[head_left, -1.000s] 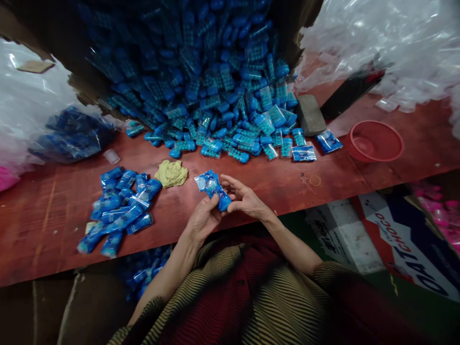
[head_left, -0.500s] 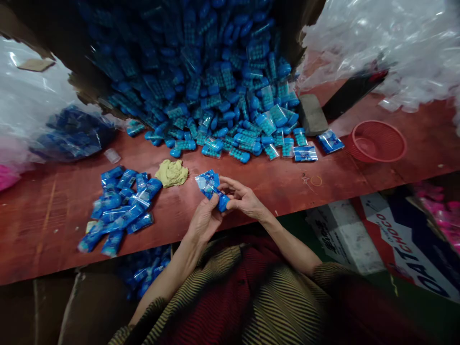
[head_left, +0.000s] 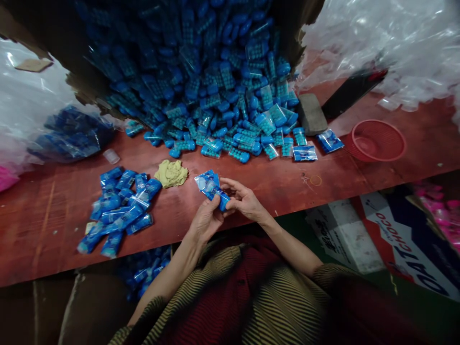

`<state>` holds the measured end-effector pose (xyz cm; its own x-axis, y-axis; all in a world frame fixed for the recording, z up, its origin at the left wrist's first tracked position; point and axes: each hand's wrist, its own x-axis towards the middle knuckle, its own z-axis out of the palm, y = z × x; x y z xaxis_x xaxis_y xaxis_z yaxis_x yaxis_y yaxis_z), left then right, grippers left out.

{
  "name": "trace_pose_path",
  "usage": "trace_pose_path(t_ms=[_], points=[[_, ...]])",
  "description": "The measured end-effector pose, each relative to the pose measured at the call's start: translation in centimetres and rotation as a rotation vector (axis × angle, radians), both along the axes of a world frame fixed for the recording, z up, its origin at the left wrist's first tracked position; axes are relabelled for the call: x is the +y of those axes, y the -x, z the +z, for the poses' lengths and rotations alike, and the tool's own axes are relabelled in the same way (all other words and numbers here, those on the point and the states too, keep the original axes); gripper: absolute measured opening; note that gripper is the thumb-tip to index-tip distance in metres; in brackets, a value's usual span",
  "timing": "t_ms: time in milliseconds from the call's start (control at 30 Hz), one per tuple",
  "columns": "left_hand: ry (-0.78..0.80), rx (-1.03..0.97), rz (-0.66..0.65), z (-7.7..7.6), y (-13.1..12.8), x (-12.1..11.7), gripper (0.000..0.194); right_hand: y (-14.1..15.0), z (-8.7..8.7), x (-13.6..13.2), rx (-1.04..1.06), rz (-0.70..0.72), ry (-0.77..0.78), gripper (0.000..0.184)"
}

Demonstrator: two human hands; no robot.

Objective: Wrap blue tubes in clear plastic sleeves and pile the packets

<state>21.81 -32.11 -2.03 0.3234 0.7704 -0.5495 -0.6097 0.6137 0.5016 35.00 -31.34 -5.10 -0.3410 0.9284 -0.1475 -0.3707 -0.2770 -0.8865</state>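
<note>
Between my two hands, just above the table's front edge, is a blue printed plastic wrapper point(head_left: 208, 183), with its flat end pointing away from me. My left hand point(head_left: 207, 218) pinches its lower part, thumb on top. Curled around the near right end is my right hand point(head_left: 247, 202), its thumb and fingers on the wrapper. Whether a container is inside cannot be made out. To the left lies a cluster of blue wrapped packs point(head_left: 122, 206). A large heap of clear containers with blue caps and turquoise balls point(head_left: 230, 129) spills out of a torn carton beyond my hands.
A crumpled yellow cloth point(head_left: 171, 173) lies left of my hands on the red table point(head_left: 287, 187). Flat blue wrappers point(head_left: 305, 153), a grey block point(head_left: 312, 114) and a red plastic basket point(head_left: 377, 140) are on the right. Clear plastic bags stand at both sides.
The wrapper has shifted slightly between my fingers, and a little more of its near end shows. Both hands stay in almost the same place.
</note>
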Motion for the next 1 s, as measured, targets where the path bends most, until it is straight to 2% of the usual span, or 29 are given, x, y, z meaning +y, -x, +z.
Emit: trace_pose_path(t_ms=[100, 200, 367, 500, 700, 833, 1000], points=[[-0.011, 0.014, 0.041, 0.0, -0.4, -0.2, 0.023, 0.3, 0.2, -0.2, -0.039, -0.079, -0.012, 0.061], [0.003, 0.031, 0.003, 0.4, 0.0, -0.2, 0.021, 0.3, -0.1, -0.1, -0.026, -0.134, -0.062, 0.057], [-0.027, -0.008, -0.098, 0.6, 0.8, -0.1, 0.028, 0.1, -0.3, 0.0, 0.042, -0.060, -0.034, 0.063], [-0.050, -0.056, -0.071, 0.3, 0.6, -0.3, 0.024, 0.0, -0.1, -0.2, -0.016, -0.076, -0.060, 0.064], [0.017, -0.041, -0.008, 0.0, 0.4, -0.1, 0.034, -0.4, -0.1, -0.3, -0.092, 0.001, -0.109, 0.063], [0.037, -0.021, 0.014, 0.2, 0.3, -0.1, 0.027, -0.4, 0.0, -0.1, -0.150, -0.021, -0.148, 0.058], [0.057, 0.023, -0.025, 0.5, 0.2, -0.2, 0.016, -0.2, 0.0, -0.2, -0.199, -0.014, -0.156, 0.055]])
